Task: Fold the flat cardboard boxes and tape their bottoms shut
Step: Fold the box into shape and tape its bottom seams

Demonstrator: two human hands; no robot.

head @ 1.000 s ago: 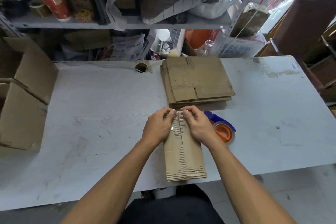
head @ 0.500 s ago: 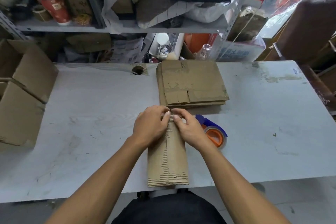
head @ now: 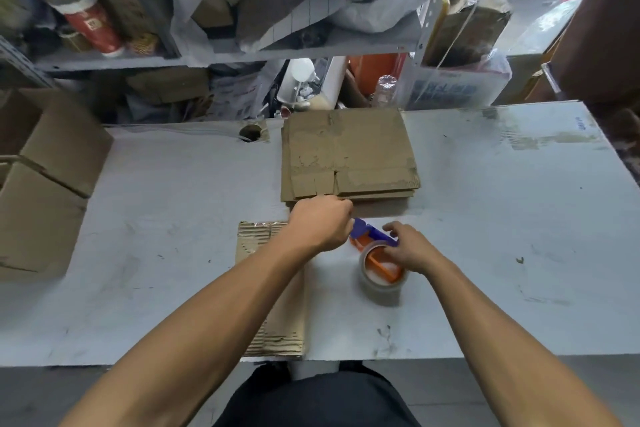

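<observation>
**Hands at the tape dispenser, folded box lying flat beside them**

A narrow, flattened brown corrugated cardboard box (head: 273, 315) lies on the pale grey surface (head: 485, 218) near its front edge, left of centre. Its long axis runs from the front edge toward the back, and the far end shows a strip of shiny clear tape. The left forearm crosses over it.

The left hand (head: 320, 224) hovers past the box's far end, fingers curled in; whether its grip holds anything cannot be told. The right hand (head: 412, 248) rests on the orange and blue tape dispenser (head: 377, 263) with its roll of clear tape, fingers bent over the top, just right of the box.

A stack of flat brown cardboard blanks (head: 346, 156) sits at the middle of the back edge. Assembled brown cardboard boxes (head: 45, 177) stand off the left edge.
</observation>
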